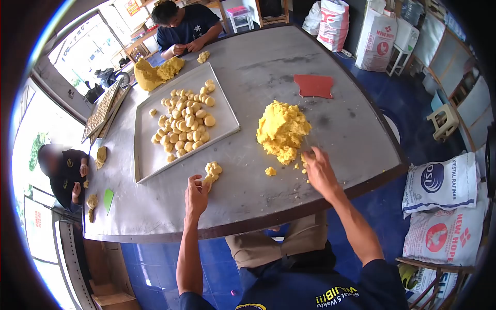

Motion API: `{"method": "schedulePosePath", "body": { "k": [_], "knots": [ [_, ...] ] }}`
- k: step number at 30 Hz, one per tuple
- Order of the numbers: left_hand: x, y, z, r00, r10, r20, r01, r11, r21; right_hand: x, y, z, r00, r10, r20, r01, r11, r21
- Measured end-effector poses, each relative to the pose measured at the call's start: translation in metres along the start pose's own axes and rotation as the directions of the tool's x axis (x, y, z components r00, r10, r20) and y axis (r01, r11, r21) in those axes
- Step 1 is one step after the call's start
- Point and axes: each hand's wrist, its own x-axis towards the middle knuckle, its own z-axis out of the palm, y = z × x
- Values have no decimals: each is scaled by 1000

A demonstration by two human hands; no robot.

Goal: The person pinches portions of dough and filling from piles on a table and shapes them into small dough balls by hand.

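My left hand (196,199) is at the near side of the table, its fingers curled at the lower end of a pale, lumpy piece of dough (213,169). To the right, my right hand (321,173) has its fingers bent at the lower right edge of a large mound of crumbly yellow paste (281,129). Whatever those fingers pinch is too small to make out. A loose bit of paste (270,171) and several crumbs lie beside the mound. Beyond my left hand, a metal tray (147,160) bears many small round dough balls (183,121) in a heap.
A red scraper (313,86) lies beyond the mound, a green scraper (108,199) at far left. Two other people (188,28) (64,173) work at the table's far and left edges. A big yellow mass (150,75) sits past the tray. Sacks (442,183) are stacked at right.
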Motion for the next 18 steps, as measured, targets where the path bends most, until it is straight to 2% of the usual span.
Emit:
{"method": "schedulePosePath", "body": {
  "k": [1,2,3,5,7,8,11,14,17,18],
  "knots": [
    [-1,-9,1,999,-38,6,38,999,-16,-14,-6,3,1000,-13,2,13,998,-56],
    [2,-27,6,999,50,-17,-49,998,33,-24,-11,6,1000,-28,2,28,993,-112],
    [7,-33,10,999,6,-49,-7,1000,-14,-27,-17,6,999,-42,3,42,985,-166],
    [13,-45,19,991,-88,-101,76,991,-110,-23,-20,0,1000,2,-10,-2,1000,-5],
    [18,-28,13,977,-193,-88,158,938,-308,-2,-14,-9,998,63,17,-64,987,145],
    [23,-18,11,967,-242,-76,192,895,-404,6,-15,-5,990,42,-136,-15,980,196],
    [32,-9,13,968,-203,-147,157,948,-276,19,-8,11,998,38,-49,-31,991,131],
    [41,-35,27,970,-93,-226,84,995,-48,22,6,19,986,-82,147,97,991,-96],
    [24,-11,16,980,44,-192,-32,997,65,26,-16,-14,998,-28,47,34,991,-129],
    [19,-7,15,979,82,-187,-70,995,70,23,-18,-20,998,-11,62,12,1000,-16]
  ]
}}
